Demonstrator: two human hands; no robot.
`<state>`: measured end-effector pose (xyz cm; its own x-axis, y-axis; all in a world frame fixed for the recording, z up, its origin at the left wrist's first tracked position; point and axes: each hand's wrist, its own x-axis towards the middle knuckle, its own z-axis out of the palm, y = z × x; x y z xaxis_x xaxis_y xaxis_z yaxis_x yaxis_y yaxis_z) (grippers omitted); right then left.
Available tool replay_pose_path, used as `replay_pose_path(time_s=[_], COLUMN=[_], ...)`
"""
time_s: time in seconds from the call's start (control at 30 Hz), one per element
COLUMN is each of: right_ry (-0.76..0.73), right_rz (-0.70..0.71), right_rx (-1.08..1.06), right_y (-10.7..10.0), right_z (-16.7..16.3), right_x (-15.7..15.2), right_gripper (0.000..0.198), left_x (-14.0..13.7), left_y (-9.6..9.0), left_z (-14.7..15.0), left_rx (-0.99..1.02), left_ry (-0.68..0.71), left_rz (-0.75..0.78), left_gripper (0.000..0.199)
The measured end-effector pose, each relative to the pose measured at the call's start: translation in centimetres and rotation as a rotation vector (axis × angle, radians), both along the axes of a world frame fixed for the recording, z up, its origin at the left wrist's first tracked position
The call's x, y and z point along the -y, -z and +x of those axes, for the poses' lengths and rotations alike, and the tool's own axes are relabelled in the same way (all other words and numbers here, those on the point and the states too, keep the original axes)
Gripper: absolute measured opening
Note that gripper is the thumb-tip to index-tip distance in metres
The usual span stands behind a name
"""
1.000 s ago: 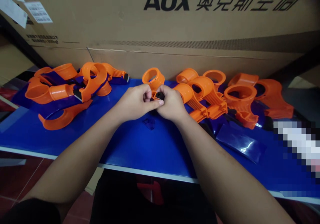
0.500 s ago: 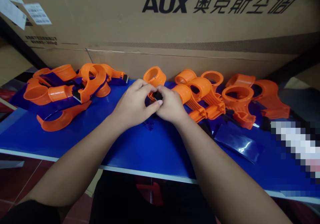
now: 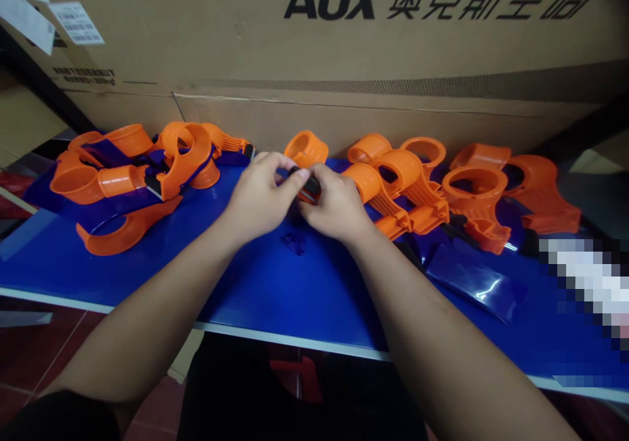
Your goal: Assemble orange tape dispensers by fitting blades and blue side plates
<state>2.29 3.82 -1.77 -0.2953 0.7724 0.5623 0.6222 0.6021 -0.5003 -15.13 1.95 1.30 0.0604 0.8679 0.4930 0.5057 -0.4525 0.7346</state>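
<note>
Both hands are closed on one orange tape dispenser [image 3: 314, 149], whose ring stands up behind my fingers. My left hand [image 3: 259, 191] pinches a black piece [image 3: 311, 185] at the dispenser's front end, thumb on top. My right hand [image 3: 337, 206] grips the same end from the right, its fingers curled round it. Much of the dispenser's body is hidden by my hands. On the blue tabletop [image 3: 299, 297] just below them lie small dark blue plastic parts [image 3: 293, 243].
Several orange dispensers [image 3: 122, 180] lie heaped at the left, a loose curved orange piece [image 3: 130, 234] before them. More dispensers [image 3: 400, 169] stand at the right, near a shiny blue sheet [image 3: 476, 280]. A large cardboard box [image 3: 236, 54] walls off the back.
My hands have drawn slightly apart, and the black piece with some orange below it now shows between them. The view has shifted slightly.
</note>
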Motion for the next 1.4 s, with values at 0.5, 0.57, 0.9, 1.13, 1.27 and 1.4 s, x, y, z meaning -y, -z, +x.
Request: replay_pose_path(time_s=[0.5,0.57,0.9,1.13,1.27,1.4], right_ry=[-0.001,-0.015,-0.067,-0.118,-0.098,-0.056], right_rz=[0.01,0.024,-0.001,0.034,0.039,0.031], right_rx=[0.041,0.046,0.094,0.069,0.041,0.053], right_y=[-0.4,-0.3,-0.5,-0.9,-1.2,-1.7], right_z=[0.5,0.5,0.4,0.5,0.4,0.3], right_x=[-0.2,-0.2,-0.2,0.0,0.1,0.5], right_gripper=[0.019,0.018,0.015,0.018,0.019,0.015], left_x=[-0.5,-0.2,0.4,-0.2,0.0,0.2], left_y=[-2.3,-2.5,-3.2,-1.6,-1.3,-1.4], left_z=[-5.5,-4.7,-4.2,-3.1,-3.3,-3.1], left_rx=[-0.679,-0.833,-0.551,-0.738,-0.849,-0.891], left_ry=[0.335,0.284,0.168,0.24,0.148,0.036], left_rz=[-0.877,-0.763,-0.011,0.456,0.508,0.572], left_gripper=[0.017,0.02,0.036,0.023,0.027,0.031])
